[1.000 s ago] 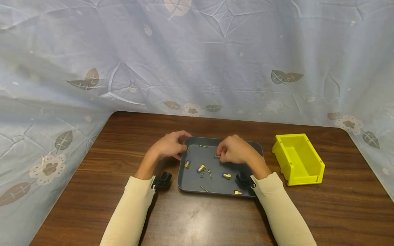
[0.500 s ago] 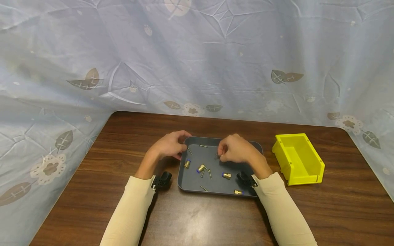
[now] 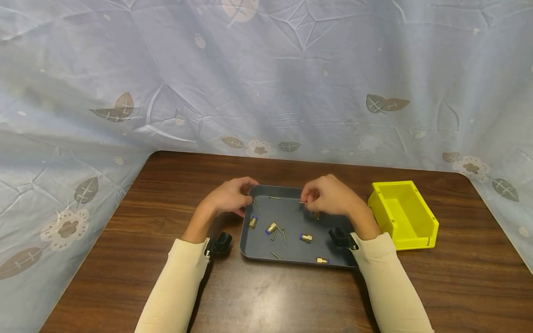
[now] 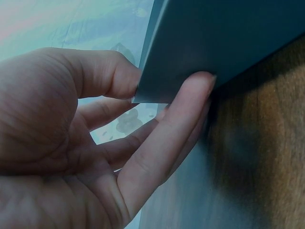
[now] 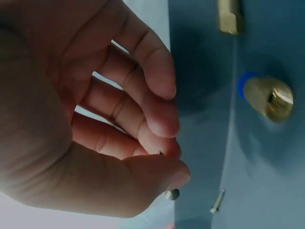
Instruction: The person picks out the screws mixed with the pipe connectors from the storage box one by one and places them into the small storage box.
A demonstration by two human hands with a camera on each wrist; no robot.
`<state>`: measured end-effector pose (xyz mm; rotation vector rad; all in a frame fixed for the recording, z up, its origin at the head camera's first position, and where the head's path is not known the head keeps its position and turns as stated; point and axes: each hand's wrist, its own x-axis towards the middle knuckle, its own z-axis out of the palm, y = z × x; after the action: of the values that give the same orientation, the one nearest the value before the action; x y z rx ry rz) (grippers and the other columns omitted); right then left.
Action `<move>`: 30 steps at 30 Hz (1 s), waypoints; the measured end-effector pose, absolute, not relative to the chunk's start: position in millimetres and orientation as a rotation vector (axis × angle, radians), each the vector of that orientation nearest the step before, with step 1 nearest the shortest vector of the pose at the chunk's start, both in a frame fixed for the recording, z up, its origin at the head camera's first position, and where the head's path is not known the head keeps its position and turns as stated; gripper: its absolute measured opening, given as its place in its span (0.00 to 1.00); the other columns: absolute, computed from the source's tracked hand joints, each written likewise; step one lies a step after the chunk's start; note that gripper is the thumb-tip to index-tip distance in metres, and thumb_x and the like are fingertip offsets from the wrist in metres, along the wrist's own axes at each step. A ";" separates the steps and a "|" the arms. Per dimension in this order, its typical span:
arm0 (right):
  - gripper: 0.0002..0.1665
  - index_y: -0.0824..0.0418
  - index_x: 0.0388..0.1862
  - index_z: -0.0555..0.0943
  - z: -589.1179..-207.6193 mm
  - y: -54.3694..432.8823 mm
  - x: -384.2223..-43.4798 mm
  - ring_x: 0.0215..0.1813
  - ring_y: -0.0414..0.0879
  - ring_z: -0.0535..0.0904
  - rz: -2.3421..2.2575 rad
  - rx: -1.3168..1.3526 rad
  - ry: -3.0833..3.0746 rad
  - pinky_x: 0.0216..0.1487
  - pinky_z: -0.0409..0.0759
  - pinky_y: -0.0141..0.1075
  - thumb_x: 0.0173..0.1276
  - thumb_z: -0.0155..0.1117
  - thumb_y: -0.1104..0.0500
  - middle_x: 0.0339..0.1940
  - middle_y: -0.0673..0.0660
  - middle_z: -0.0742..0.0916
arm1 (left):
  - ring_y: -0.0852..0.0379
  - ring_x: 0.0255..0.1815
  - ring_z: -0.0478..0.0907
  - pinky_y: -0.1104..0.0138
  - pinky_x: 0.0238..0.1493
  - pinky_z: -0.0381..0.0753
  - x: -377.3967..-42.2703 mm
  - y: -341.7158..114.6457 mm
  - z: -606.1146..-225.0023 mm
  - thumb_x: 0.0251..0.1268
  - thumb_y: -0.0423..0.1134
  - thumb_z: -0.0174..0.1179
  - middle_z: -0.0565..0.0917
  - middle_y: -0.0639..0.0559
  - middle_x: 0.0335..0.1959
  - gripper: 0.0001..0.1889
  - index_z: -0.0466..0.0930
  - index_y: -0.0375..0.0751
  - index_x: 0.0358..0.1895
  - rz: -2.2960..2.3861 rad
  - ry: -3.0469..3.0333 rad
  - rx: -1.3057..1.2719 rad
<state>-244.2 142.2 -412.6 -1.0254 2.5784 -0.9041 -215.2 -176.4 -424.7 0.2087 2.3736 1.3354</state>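
My left hand (image 3: 228,196) grips the left side of a dark grey tray (image 3: 258,243). In the left wrist view its thumb (image 4: 116,78) is at the rim and a finger lies along the outer wall. Above the tray's far right part, my right hand (image 3: 331,196) pinches a small screw (image 5: 172,194) between thumb and fingertips; its round head pokes out below the thumb. Under that hand sits a brass fitting (image 3: 316,215), partly hidden. More brass fittings with blue collars, such as one (image 3: 306,237) near the middle, and several loose screws (image 3: 284,236) lie in the tray.
A yellow open-front bin (image 3: 410,217) stands on the brown wooden table (image 3: 258,300), right of the tray and near the right forearm. A patterned cloth (image 3: 266,83) hangs behind the table. Black wrist devices (image 3: 219,243) sit at both cuffs.
My right hand has lifted back and to the right with the screw, uncovering part of a brass fitting below it. The left hand and tray stay put.
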 end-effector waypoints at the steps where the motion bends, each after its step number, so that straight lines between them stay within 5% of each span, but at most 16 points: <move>1: 0.06 0.61 0.39 0.91 -411.7 144.5 -244.5 0.30 0.44 0.81 -0.915 -1.033 2.578 0.34 0.83 0.38 0.65 0.74 0.68 0.28 0.46 0.86 | 0.43 0.45 0.89 0.55 0.39 0.96 -215.1 -176.6 -425.0 0.73 0.26 0.57 0.82 0.30 0.62 0.29 0.73 0.33 0.76 1.336 2.373 0.213; 30: 0.07 0.62 0.45 0.92 -375.4 222.9 -235.6 0.35 0.47 0.79 -1.072 -0.851 2.692 0.33 0.78 0.33 0.70 0.73 0.69 0.33 0.50 0.87 | 0.43 0.44 0.90 0.54 0.41 0.96 -214.3 -177.0 -423.8 0.74 0.27 0.56 0.81 0.29 0.65 0.28 0.73 0.33 0.77 1.345 2.370 0.207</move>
<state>-235.6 222.9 -375.4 -0.8507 2.6924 -1.0721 -214.3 -177.0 -423.8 0.2066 2.3700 1.3450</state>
